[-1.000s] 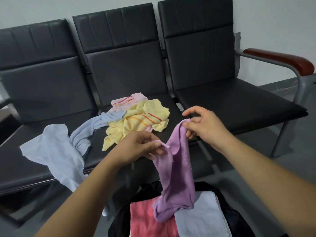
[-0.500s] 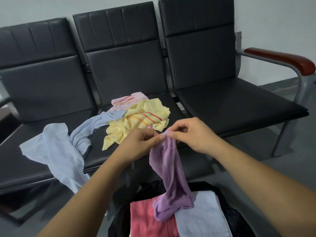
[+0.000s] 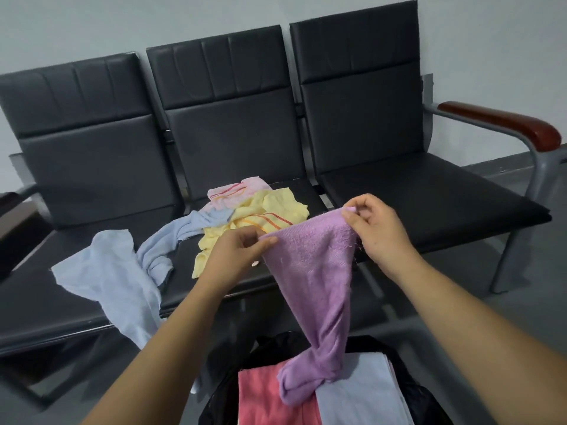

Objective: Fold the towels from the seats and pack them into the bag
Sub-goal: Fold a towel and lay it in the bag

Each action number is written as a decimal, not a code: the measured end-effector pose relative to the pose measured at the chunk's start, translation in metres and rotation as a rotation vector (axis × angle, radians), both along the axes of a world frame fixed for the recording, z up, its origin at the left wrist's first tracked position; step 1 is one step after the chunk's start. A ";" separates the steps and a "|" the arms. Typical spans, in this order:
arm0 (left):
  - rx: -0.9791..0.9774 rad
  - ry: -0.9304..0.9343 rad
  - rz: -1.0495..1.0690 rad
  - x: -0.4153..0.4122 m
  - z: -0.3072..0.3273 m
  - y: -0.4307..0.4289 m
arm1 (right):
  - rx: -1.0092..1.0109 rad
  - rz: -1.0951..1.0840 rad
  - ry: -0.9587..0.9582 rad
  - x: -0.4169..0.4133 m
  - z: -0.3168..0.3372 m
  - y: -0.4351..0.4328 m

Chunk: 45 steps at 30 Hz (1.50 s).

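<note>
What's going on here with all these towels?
A person is folding towels. The left hand and right hand pinch the top edge of a purple towel, holding it spread; its twisted lower end rests on a red towel and a pale blue towel folded in the black bag. A yellow towel, a pink striped towel and a light blue towel lie crumpled on the seats.

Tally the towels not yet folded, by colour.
Purple terry towel, in left hand and right hand: 1
Yellow striped towel: 1
Pink striped towel: 1
Light blue towels: 2, flat one and twisted one, seemingly separate
Total: 5
</note>
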State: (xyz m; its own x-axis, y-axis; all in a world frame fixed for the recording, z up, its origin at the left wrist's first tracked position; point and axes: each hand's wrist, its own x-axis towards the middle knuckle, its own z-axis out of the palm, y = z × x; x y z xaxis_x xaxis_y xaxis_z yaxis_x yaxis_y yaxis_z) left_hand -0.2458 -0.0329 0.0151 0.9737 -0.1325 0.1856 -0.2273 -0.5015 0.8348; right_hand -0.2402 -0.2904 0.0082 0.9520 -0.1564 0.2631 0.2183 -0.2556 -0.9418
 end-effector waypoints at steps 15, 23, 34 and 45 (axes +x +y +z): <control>-0.174 -0.097 -0.050 0.019 0.231 0.014 | 0.430 0.467 -0.011 0.026 0.223 0.001; -0.025 -0.122 0.026 -0.004 0.261 0.022 | 0.169 0.356 0.028 0.006 0.255 -0.006; -0.227 -0.264 0.012 -0.032 0.270 -0.004 | 0.480 0.788 -0.060 -0.018 0.256 0.006; -0.537 0.055 -0.283 -0.042 0.206 -0.012 | 0.590 0.725 -0.036 -0.017 0.254 0.031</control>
